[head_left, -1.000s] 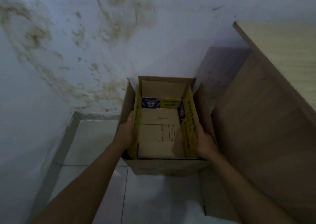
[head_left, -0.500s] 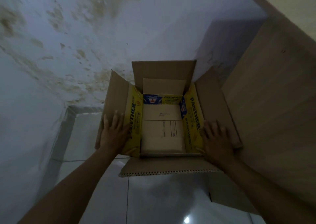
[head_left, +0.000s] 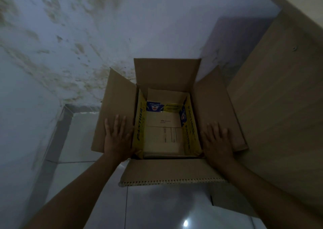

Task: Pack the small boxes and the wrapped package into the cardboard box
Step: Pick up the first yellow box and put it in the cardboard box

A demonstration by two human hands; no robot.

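Observation:
A brown cardboard box (head_left: 167, 73) stands on the floor with all its flaps spread outward. Its inner walls are yellow with blue print. Inside lies a pale box with a printed label (head_left: 162, 132), filling the bottom. My left hand (head_left: 118, 138) lies flat, fingers apart, on the left flap. My right hand (head_left: 217, 143) lies flat on the right flap in the same way. Neither hand holds anything. Whatever sits under the pale box is hidden.
The box stands in a corner: a stained white wall (head_left: 70, 45) runs behind and to the left, and a wooden cabinet side (head_left: 279, 115) rises close on the right. The white tiled floor (head_left: 157, 211) lies in front of the near flap.
A second ago my hands gripped the box's sides with the flaps upright. The flaps have since folded outward and my hands now press flat on the side flaps; the view has tilted down.

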